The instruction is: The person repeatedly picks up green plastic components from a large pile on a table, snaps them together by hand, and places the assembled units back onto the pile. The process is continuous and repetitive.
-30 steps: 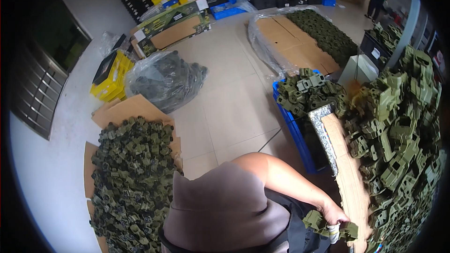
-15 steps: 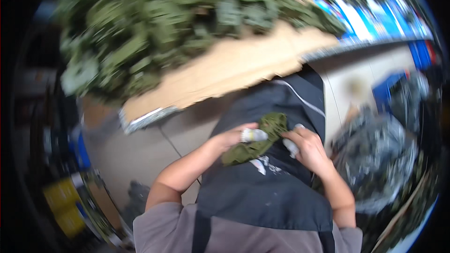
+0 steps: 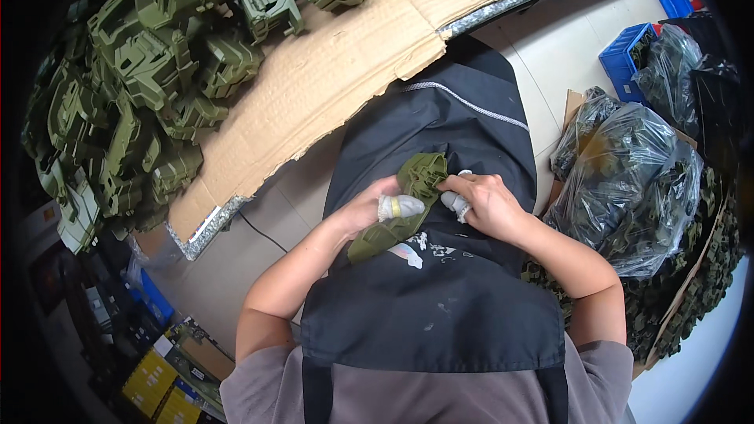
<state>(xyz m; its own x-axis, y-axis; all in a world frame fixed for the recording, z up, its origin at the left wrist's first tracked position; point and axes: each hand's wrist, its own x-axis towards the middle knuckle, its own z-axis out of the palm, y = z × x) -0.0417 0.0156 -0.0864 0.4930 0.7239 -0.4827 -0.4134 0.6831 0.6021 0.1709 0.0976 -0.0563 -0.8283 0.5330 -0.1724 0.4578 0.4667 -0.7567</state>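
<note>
Above my lap I hold an olive-green moulded plastic part (image 3: 424, 175), long, with a ribbed hollow at its far end. It tilts from near left to far right. My left hand (image 3: 375, 204) is closed around its left side, the thumb in a whitish finger cover with a yellow band lying across it. My right hand (image 3: 487, 202) is closed in a pinch, fingertips at the part's upper right edge. Its thumb also wears a whitish cover. Whatever sits between those right fingers is hidden. Under both hands lies my dark apron (image 3: 428, 314), with pale peeling marks.
Many similar green parts (image 3: 149, 63) are heaped on the table at upper left. Torn cardboard (image 3: 330, 71) covers its stone edge. At right stand filled clear plastic bags (image 3: 628, 180), a blue crate (image 3: 620, 63) and more green pieces (image 3: 699, 283). Yellow boxes (image 3: 153, 381) are at lower left.
The view has turned and sharpened, bringing the heap further left. Both hands keep their hold near the green part, which appears slightly further left and higher.
</note>
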